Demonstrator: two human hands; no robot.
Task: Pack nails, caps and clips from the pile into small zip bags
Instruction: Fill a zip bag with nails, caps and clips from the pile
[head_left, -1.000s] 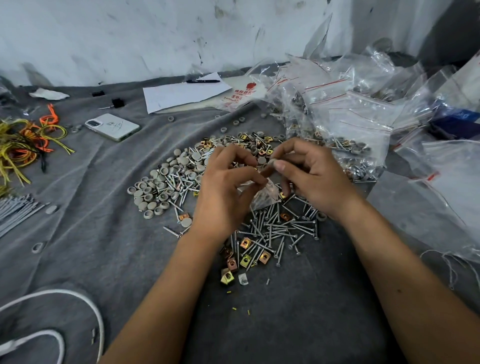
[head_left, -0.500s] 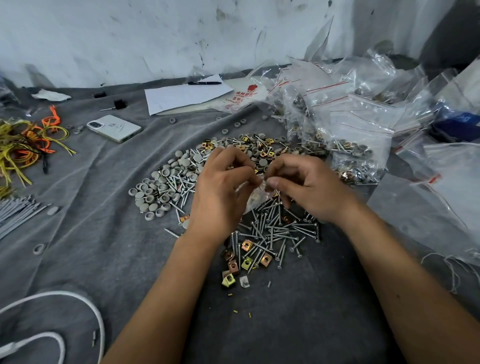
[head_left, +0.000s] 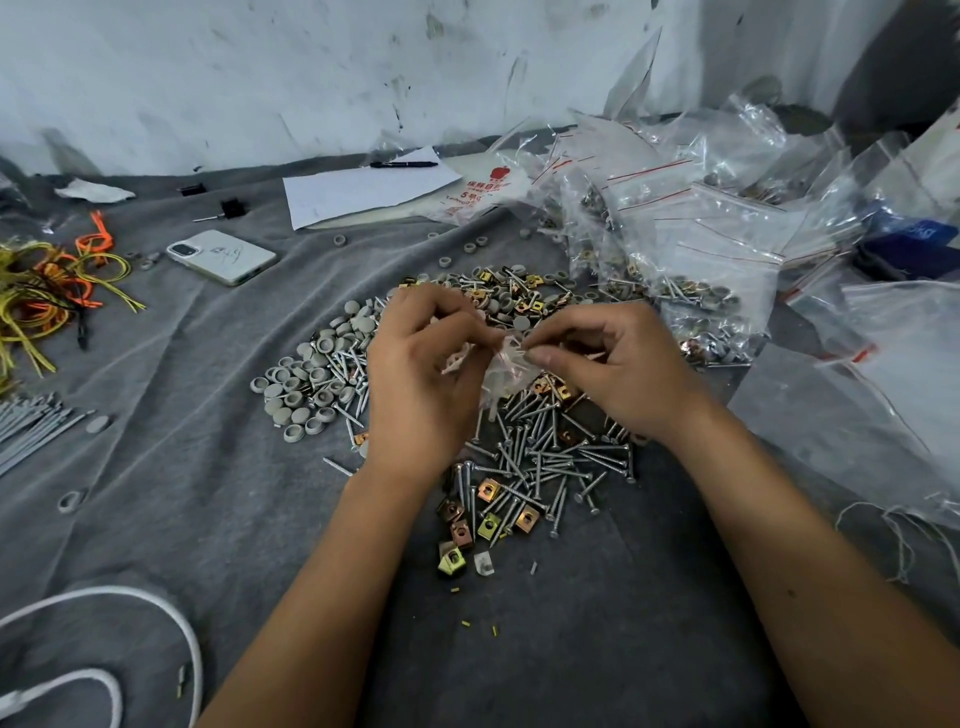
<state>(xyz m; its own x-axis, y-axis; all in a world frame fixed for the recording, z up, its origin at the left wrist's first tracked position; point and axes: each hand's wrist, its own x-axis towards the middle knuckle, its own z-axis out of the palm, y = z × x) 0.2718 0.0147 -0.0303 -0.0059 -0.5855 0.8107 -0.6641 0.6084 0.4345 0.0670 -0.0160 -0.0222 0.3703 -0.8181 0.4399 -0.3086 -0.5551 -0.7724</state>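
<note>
Above the pile, my left hand (head_left: 421, 384) and my right hand (head_left: 618, 374) both pinch the top edge of a small clear zip bag (head_left: 506, 371), which hangs between them. Its contents are hard to make out. Beneath lie silver nails (head_left: 540, 457), grey round caps (head_left: 306, 379) to the left, and brass-coloured clips (head_left: 483, 514) near the front, with more clips (head_left: 514, 291) behind my hands.
Filled and empty zip bags (head_left: 691, 249) are heaped at the right. A white phone (head_left: 223, 256), paper (head_left: 363, 189) with a pen, yellow and orange ties (head_left: 47, 291), grey rods (head_left: 26, 428) and a white cable (head_left: 171, 613) lie on the grey cloth (head_left: 182, 467).
My hands have sunk slightly toward the pile and drawn a little apart along the bag's top edge. The pile has not shifted.
</note>
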